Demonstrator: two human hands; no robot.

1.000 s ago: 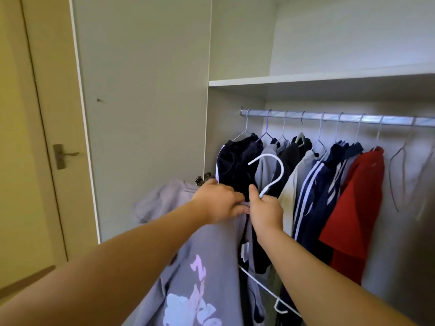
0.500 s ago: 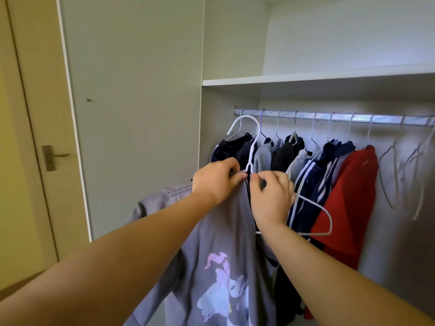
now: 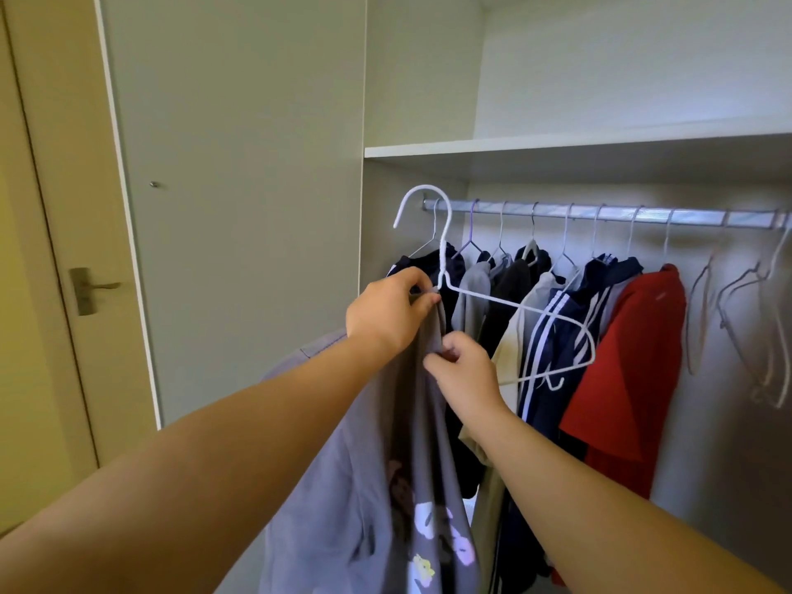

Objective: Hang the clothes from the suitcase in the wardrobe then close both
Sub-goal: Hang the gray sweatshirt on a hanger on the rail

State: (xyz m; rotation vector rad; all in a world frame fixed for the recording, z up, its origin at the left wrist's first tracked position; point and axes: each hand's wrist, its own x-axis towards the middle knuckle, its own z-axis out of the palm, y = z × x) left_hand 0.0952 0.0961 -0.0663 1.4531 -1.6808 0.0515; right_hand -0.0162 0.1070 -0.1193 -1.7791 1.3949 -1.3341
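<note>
Before the open wardrobe: I hold a grey top and a white hanger up by the left end of the rail.
Left hand: its fingers pinch the top's upper edge right at the hanger's neck.
Right hand: just below, its fingers are curled and pinch a fold of the same cloth.
Top against fingers: it hangs from both pinches, down between my forearms; the hanger's right arm juts out bare.
Hook: level with the rail end; I cannot tell if it is over it.
Handling: the top looks soft, limp and light, and likely to slide off thin wire. I judge the collar and shoulder seams the best hold.
Hanger: thin and probably springy; the neck is the place to grip.
Nearby: a red shirt among hung clothes; bare hangers at the right.
</note>
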